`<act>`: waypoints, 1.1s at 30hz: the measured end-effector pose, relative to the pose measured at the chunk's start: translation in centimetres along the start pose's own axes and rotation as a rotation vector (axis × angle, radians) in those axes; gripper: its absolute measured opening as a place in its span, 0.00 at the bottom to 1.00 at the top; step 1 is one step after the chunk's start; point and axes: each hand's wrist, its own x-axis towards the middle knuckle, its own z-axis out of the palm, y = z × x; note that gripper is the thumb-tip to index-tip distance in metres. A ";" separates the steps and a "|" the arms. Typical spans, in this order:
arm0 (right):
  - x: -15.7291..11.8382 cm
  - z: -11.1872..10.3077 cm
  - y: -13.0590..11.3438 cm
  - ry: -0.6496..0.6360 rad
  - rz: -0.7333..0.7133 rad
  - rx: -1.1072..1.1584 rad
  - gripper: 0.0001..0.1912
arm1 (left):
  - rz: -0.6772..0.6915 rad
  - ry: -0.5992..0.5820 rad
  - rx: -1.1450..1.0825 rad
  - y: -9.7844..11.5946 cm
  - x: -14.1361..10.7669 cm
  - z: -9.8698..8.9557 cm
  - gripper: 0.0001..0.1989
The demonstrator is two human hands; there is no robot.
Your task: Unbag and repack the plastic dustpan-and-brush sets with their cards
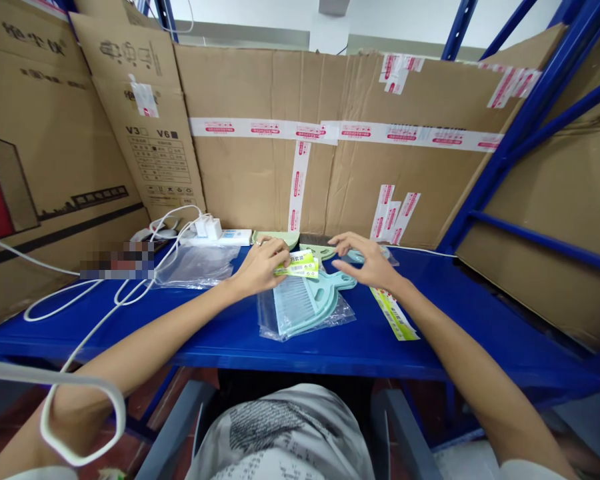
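My left hand (266,264) is closed on yellow-green printed cards (303,265), which stick out to its right. Below them lies a light blue dustpan and brush set (305,303) on a clear plastic bag (267,323). My right hand (363,259) hovers over the handle end of the set, its fingers curved and apart with nothing between them. Another printed card (394,313) lies on the blue table under my right wrist. Behind the hands sit a pale green dustpan (275,238), a second green piece (321,251) and a blue piece (354,256) partly hidden by my right hand.
Clear plastic bags (197,267) lie to the left on the blue table (215,333). Beside them are a white power strip (235,237) with plugs (209,227) and looping white cables (123,293). Taped cardboard (250,173) walls the back; a blue metal frame (505,150) rises at right.
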 end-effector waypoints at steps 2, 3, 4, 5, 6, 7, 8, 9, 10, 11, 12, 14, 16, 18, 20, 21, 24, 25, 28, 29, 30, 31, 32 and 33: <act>-0.1 1.5 -1.7 -0.060 -0.136 -0.149 0.11 | 0.038 -0.025 0.008 0.9 0.1 0.0 0.07; -0.1 2.3 -2.4 -0.098 -0.206 -0.239 0.12 | 0.056 -0.033 0.010 1.4 0.2 0.0 0.07; -0.2 3.0 -3.0 -0.129 -0.269 -0.326 0.11 | 0.074 -0.036 0.009 1.8 0.2 0.0 0.07; -0.3 3.6 -3.3 -0.147 -0.323 -0.402 0.10 | 0.088 -0.035 0.005 2.0 0.3 -0.1 0.07; -0.4 4.0 -3.6 -0.152 -0.364 -0.457 0.07 | 0.098 -0.033 -0.001 2.2 0.3 -0.1 0.07; -0.5 4.2 -3.7 -0.147 -0.389 -0.491 0.05 | 0.102 -0.030 -0.008 2.3 0.3 -0.1 0.07; -0.5 4.3 -3.7 -0.132 -0.395 -0.506 0.04 | 0.100 -0.023 -0.015 2.4 0.3 -0.1 0.07; -0.6 4.3 -3.7 -0.116 -0.389 -0.509 0.04 | 0.094 -0.015 -0.022 2.3 0.3 -0.1 0.07; -0.6 4.3 -3.6 -0.104 -0.375 -0.504 0.03 | 0.083 -0.007 -0.029 2.2 0.3 -0.1 0.07; -0.6 4.2 -3.4 -0.099 -0.361 -0.496 0.03 | 0.069 -0.002 -0.039 2.1 0.2 -0.1 0.08; -0.6 4.1 -3.2 -0.099 -0.349 -0.489 0.03 | 0.054 -0.004 -0.052 2.0 0.2 -0.1 0.09; -0.6 3.8 -2.8 -0.104 -0.336 -0.488 0.02 | 0.016 -0.022 -0.085 1.7 0.3 -0.2 0.11; -0.7 3.6 -2.3 -0.103 -0.324 -0.508 0.03 | -0.027 -0.038 -0.116 1.4 0.3 -0.4 0.14; -0.7 3.3 -2.0 -0.089 -0.300 -0.535 0.03 | -0.063 -0.041 -0.130 1.0 0.3 -0.5 0.18; -0.7 3.0 -1.7 -0.077 -0.279 -0.551 0.03 | -0.083 -0.046 -0.132 0.6 0.2 -0.6 0.23; -0.7 2.9 -1.6 -0.074 -0.272 -0.555 0.03 | -0.088 -0.052 -0.131 0.4 0.2 -0.6 0.24; -0.8 2.7 -1.4 -0.087 -0.263 -0.559 0.02 | -0.099 -0.064 -0.126 0.1 0.1 -0.5 0.26; -0.8 2.8 -1.4 -0.093 -0.263 -0.561 0.02 | -0.099 -0.066 -0.123 0.1 0.0 -0.4 0.26; -0.9 2.9 -1.4 -0.100 -0.269 -0.544 0.03 | -0.079 -0.061 -0.118 0.1 0.0 -0.2 0.25; -0.9 2.9 -1.4 -0.095 -0.268 -0.530 0.04 | -0.073 -0.054 -0.119 0.0 0.0 -0.1 0.25; -0.9 2.8 -1.4 -0.089 -0.263 -0.513 0.04 | -0.074 -0.043 -0.120 -0.1 0.0 0.0 0.26; -0.9 2.8 -1.3 -0.081 -0.255 -0.498 0.05 | -0.082 -0.029 -0.121 -0.2 0.0 0.1 0.26; -0.9 2.6 -1.3 -0.072 -0.242 -0.487 0.05 | -0.096 -0.012 -0.123 -0.4 -0.1 0.3 0.27; -0.9 2.5 -1.2 -0.063 -0.228 -0.483 0.05 | -0.117 0.003 -0.126 -0.6 -0.2 0.4 0.28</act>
